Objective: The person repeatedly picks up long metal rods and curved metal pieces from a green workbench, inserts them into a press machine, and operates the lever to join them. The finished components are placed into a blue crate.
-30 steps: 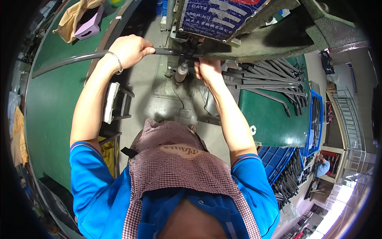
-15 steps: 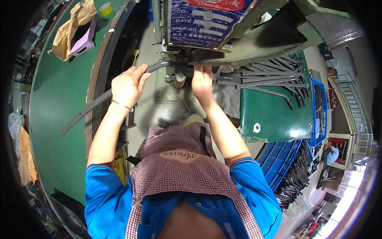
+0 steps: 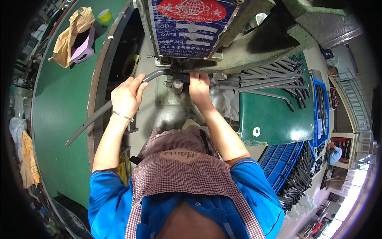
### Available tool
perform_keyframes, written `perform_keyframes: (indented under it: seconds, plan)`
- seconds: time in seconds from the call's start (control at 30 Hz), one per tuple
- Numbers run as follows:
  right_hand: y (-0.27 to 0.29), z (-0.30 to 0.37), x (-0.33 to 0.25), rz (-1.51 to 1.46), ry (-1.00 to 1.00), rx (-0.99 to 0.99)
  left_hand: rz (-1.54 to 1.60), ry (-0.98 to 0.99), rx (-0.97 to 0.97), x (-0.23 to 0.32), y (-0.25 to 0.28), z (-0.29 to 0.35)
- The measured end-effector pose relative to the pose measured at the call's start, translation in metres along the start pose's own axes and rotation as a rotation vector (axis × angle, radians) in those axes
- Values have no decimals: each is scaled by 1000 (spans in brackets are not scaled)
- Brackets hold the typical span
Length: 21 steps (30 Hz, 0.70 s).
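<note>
A long grey bent metal tube (image 3: 89, 122) runs from over the left bench up to the machine (image 3: 254, 57) in front of me. My left hand (image 3: 128, 96) is closed around it just below the bend. Close under the machine head, my right hand (image 3: 200, 89) pinches the tube's dark far end; the machine hides part of that end and its fingertips are hard to see. A metal post (image 3: 178, 87) stands beneath the tube, between my hands. Right of my right hand, similar grey tubes (image 3: 270, 77) lie in a pile.
The pile rests on a green table (image 3: 274, 121). Blue crates (image 3: 278, 159) and dark tubes (image 3: 298, 179) lie beyond its near edge. On the green left bench (image 3: 55, 107) are a paper bag (image 3: 65, 46), a purple box (image 3: 84, 52) and a yellow roll (image 3: 104, 16). Another person (image 3: 335, 154) is far right.
The view has shifted a little, so the machine plate sits further left and lower. Both hands keep their hold on the tube, with little visible movement against the machine.
</note>
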State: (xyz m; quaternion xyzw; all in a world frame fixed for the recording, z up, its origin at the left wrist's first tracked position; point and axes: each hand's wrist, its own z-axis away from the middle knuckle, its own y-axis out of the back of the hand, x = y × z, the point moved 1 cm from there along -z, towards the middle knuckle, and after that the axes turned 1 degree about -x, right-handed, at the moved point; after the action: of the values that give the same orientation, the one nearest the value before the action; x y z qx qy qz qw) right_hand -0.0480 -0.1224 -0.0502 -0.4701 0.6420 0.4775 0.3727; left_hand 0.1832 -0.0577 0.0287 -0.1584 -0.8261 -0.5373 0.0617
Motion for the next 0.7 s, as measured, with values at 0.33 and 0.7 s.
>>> perform_keyframes:
  seconds: [0.33,0.7]
  plan:
    - [-4,1,2,8,158,87,56,4,23,-4,-6,4]
    - [60,-10,-85,562,173,-466,7,-84,58,20,18,11]
